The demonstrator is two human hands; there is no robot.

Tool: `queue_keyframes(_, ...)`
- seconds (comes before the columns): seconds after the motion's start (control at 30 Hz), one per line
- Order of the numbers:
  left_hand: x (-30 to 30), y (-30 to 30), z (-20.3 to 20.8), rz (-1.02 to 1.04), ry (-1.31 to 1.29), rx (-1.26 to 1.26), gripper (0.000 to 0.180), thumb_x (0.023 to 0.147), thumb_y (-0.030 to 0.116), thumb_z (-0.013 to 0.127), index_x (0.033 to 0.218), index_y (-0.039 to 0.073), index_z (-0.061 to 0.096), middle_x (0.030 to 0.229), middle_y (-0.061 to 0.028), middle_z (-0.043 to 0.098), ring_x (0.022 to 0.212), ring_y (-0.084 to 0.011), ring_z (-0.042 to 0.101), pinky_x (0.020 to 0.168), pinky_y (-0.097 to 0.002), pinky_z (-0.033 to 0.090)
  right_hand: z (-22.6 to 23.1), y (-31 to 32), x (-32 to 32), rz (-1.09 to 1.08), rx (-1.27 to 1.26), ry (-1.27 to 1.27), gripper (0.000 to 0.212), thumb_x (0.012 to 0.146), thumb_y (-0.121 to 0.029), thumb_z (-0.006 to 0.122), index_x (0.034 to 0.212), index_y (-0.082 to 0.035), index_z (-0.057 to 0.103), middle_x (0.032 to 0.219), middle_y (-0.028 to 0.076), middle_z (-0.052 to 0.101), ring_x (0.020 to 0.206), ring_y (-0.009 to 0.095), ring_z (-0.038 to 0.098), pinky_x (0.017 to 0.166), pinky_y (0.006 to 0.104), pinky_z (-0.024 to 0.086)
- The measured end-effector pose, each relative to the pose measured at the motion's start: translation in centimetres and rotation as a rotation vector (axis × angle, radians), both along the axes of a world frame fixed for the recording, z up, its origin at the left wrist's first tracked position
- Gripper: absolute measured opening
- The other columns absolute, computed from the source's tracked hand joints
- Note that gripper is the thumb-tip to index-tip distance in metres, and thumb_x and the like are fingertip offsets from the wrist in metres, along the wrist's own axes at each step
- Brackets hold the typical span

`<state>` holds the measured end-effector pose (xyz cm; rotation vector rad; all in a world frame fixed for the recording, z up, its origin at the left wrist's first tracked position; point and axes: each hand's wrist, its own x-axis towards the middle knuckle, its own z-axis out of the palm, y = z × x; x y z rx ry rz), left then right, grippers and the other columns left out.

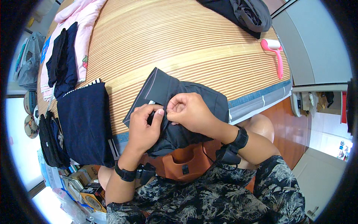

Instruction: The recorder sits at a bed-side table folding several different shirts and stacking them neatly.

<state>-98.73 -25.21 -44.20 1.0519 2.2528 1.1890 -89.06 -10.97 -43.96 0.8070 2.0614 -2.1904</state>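
A dark grey garment [201, 89] lies bunched at the near edge of the mat, partly hanging over it; its kind is hard to make out. My left hand [143, 125] is closed on its cloth, thumb toward the index finger. A small white tag [151, 102] shows just above those fingers. Close by on the right, my right hand [192, 112] rests over the garment with fingers curled and thumb and index finger pinched together. Whatever sits in that pinch is too small or hidden to name.
A striped bamboo mat [149, 41] covers the bed. Folded dark blue clothing [85, 123] and a pink towel-like cloth [80, 22] lie left. Dark clothes [246, 15] are at the far right, near a pink lint roller [276, 56]. A brown stool [186, 164] stands below.
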Motion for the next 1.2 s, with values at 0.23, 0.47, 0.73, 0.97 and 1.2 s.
queue_keyframes(0.23,-0.3,0.0,0.2,0.050,-0.182,-0.065,0.019,0.086,0.018,0.066,0.079,0.000,0.066,0.071,-0.0147,0.065,0.066,-0.0246,0.060,0.064,-0.0323,0.044,-0.2,-1.0,0.3,-0.075,0.204,0.176,0.009,0.078,-0.003,0.068,0.076,0.003,0.062,0.061,-0.006,0.052,0.056,-0.002,0.044,0.048,0.0171,0.035)
queue_keyframes(0.47,-0.4,-0.2,-0.5,0.031,-0.148,-0.053,0.021,0.087,0.017,0.064,0.078,-0.001,0.062,0.065,-0.0137,0.059,0.059,-0.0211,0.051,0.058,-0.0331,0.041,-0.2,-0.4,0.2,-0.055,-0.141,0.069,0.010,0.078,-0.004,0.067,0.080,0.005,0.063,0.065,0.001,0.060,0.058,0.005,0.058,0.052,0.0199,0.049)
queue_keyframes(0.73,-0.4,-0.6,-0.3,0.013,-0.365,0.101,0.023,0.084,0.018,0.068,0.079,-0.003,0.059,0.066,-0.0142,0.055,0.063,-0.0173,0.052,0.061,-0.0309,0.042,-0.1,0.5,-0.1,-0.065,-0.405,0.100,0.014,0.081,-0.009,0.067,0.082,0.005,0.065,0.069,0.004,0.062,0.059,0.008,0.060,0.052,0.0222,0.053)
queue_keyframes(0.97,-1.6,-1.0,2.6,-0.356,0.087,-0.181,0.025,0.078,0.022,0.073,0.081,-0.002,0.063,0.077,-0.0201,0.062,0.072,-0.0385,0.060,0.064,-0.0391,0.047,1.2,3.2,-0.5,0.151,0.591,0.444,0.028,0.079,0.001,0.059,0.105,-0.005,0.065,0.098,0.008,0.064,0.094,0.021,0.062,0.084,0.0364,0.049)
queue_keyframes(1.2,-1.7,-0.7,4.2,-0.727,0.075,-0.205,0.011,0.076,0.013,0.069,0.083,0.005,0.067,0.081,-0.0136,0.062,0.077,-0.0340,0.062,0.068,-0.0407,0.050,2.0,3.4,-0.3,0.766,0.781,0.493,0.051,0.072,0.000,0.057,0.122,-0.011,0.057,0.108,0.010,0.060,0.115,0.029,0.050,0.111,0.0559,0.026)
